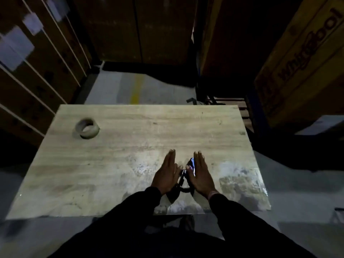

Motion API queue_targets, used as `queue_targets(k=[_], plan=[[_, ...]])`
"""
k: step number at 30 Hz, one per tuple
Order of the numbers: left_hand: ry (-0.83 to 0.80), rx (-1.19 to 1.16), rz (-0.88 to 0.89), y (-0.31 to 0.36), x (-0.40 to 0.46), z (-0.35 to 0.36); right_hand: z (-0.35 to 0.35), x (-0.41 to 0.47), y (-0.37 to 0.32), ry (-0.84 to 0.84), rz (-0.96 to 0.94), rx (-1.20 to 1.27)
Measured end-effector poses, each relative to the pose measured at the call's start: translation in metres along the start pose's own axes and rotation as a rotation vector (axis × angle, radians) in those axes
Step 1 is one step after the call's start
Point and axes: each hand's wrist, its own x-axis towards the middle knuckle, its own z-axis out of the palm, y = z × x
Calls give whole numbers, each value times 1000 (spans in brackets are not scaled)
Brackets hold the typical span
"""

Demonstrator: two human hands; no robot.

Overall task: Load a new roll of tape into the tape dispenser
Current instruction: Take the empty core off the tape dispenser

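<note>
A pale wooden table (130, 161), rectangular, with worn, whitish patches across its near right part. A brown tape roll (87, 128) lies flat near the far left corner, its hole facing up. Well apart from it, near the middle of the near edge, a dark dispenser (183, 185) rests on the table, largely hidden between two hands.

The large cardboard box (305, 58) at right reads "Whirlpool".
</note>
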Motion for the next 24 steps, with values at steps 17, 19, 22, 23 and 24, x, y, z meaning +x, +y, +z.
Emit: queue_targets(k=[17, 19, 22, 23, 24], plan=[[-136, 202, -256, 22, -8, 52, 33, -42, 18, -92, 24, 22], [-149, 193, -270, 23, -2, 48, 29, -41, 19, -113, 14, 38], [-152, 176, -213, 20, 6, 40, 14, -37, 8, -115, 88, 170], [-134, 164, -179, 20, 7, 36, 7, -34, 2, -93, 135, 228], [-112, 155, -137, 20, 7, 32, 0, -32, -6, -68, 179, 283]])
